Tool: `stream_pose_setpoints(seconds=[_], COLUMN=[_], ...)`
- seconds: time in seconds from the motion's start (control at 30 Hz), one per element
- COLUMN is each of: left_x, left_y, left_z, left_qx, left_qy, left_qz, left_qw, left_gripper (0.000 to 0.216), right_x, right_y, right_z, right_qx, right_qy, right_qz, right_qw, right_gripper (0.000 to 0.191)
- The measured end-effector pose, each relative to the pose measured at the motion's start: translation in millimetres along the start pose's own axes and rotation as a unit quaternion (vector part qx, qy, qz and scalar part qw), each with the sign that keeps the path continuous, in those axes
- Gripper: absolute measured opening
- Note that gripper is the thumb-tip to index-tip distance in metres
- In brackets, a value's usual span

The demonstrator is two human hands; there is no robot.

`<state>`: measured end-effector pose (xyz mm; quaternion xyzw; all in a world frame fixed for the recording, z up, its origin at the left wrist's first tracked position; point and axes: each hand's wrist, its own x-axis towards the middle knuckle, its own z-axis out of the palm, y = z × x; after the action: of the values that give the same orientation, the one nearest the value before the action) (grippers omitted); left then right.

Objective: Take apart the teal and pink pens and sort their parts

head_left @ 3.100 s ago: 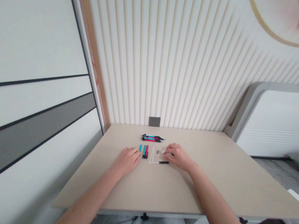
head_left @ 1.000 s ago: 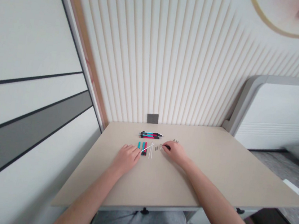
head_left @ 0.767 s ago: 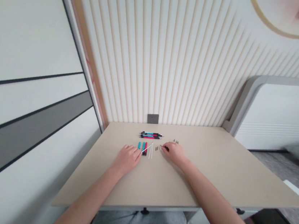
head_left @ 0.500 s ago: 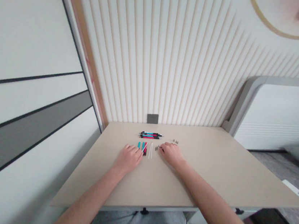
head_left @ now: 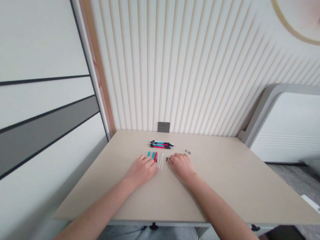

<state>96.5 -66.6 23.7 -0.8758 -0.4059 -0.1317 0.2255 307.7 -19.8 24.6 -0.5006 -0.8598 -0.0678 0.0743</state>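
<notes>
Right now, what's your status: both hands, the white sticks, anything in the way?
Left hand beside white sticks, hiding near ends of coloured tubes. Right hand at small dark pieces, its grip hidden. Pens lying beyond, apart from both hands.

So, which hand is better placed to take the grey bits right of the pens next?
Likely the right hand: it lies just in front of the grey bits, while the left hand is farther, by the white sticks.

The left hand [head_left: 144, 168] now sits farther right, covering the lower ends of the coloured tubes [head_left: 156, 155]. A white stick [head_left: 158, 159], earlier slanting across them, lies beside two others. The right hand [head_left: 181, 164] has shifted left to the grey pieces [head_left: 167, 159].
</notes>
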Motion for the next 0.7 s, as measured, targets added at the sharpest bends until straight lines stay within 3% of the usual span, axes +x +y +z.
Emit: stream_pose_setpoints(seconds=[0.13,0.27,0.5,0.7], left_x=[-0.8,-0.7,-0.9,-1.8], left_y=[0.1,0.7,-2.3,-3.6], left_z=[-3.0,-4.5,1.2,6.5], left_qx=[-0.006,-0.006,-0.033,-0.033], left_qy=[-0.001,-0.011,-0.017,-0.014], left_qz=[0.003,0.022,0.055,0.057], left_qw=[1.0,1.0,0.998,0.998], left_gripper=[0.023,0.017,0.009,0.011], right_x=[-1.1,-2.3,-2.6,-1.5], right_y=[3.6,19.1,62.8,77.1], right_z=[-0.9,2.3,11.5,11.3], right_qx=[0.046,0.148,0.334,0.416], right_qy=[0.005,0.056,0.13,0.158], right_qz=[0.006,0.024,0.055,0.099], right_qw=[0.999,0.987,0.932,0.89], right_gripper=[0.027,0.028,0.031,0.022])
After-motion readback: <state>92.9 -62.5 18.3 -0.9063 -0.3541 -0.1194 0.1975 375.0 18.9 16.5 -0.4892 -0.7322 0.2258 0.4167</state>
